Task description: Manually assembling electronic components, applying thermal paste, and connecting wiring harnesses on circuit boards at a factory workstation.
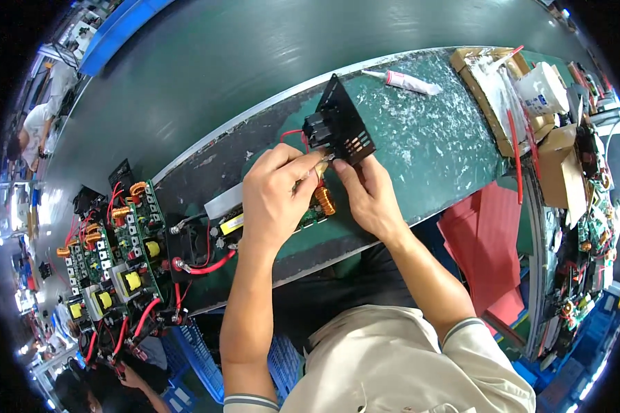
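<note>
My left hand point(277, 189) is closed in a pinch at the lower edge of a black slotted panel point(350, 122); a small metallic tip shows at its fingertips, too small to name. My right hand point(373, 199) grips the panel's lower corner between thumb and fingers, holding it tilted above the bench. Black sockets point(317, 131) stick out from the panel's left face, and a red wire point(291, 132) loops beside them. Below the hands lies a green circuit board point(313, 221) with a copper coil point(325, 201), partly hidden by my left hand. A thick red cable point(213, 266) runs from its left end.
Several circuit boards point(117, 241) with coils and red cables stand at the left. A white tube point(412, 82) lies on the green bench point(434, 138). Far right are a cardboard box point(486, 103), a white tub point(543, 89) and red sheets point(486, 241). Another person's hand point(132, 377) shows lower left.
</note>
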The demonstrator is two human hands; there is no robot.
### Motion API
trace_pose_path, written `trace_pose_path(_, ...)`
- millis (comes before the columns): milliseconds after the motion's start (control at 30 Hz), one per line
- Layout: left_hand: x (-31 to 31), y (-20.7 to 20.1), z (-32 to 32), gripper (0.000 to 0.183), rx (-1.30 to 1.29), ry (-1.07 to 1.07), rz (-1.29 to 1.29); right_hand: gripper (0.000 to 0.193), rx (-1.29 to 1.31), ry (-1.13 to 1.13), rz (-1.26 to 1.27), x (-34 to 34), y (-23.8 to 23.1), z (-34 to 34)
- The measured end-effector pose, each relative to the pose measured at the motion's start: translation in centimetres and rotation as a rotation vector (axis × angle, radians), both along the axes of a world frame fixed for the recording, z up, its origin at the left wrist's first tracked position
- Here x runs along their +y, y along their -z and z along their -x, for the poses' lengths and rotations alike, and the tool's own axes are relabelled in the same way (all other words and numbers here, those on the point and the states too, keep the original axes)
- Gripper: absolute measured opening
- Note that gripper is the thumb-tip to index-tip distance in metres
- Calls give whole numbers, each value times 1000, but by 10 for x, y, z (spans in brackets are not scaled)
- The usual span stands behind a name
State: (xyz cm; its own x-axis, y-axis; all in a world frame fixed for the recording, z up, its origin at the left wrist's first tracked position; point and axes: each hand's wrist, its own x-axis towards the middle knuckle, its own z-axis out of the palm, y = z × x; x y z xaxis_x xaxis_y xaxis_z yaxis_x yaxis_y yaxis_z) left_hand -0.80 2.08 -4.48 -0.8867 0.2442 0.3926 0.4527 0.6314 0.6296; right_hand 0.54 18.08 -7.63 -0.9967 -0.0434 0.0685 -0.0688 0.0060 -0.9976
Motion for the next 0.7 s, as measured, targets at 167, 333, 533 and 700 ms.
trace_pose_path(167,-2,2,0,22,-26,8,-37,19,38,19,-9,-2,-2,1)
trace_pose_path(333,0,-1,0,23,-46,5,-41,18,6,24,-48,-1,-4,1)
trace_pose_path(533,0,1,0,22,-48,9,-63,22,36,25,-84,2,-6,4)
trace_pose_path(700,-2,0,0,19,-45,6,-63,48,113,-36,-115,2,-2,5)
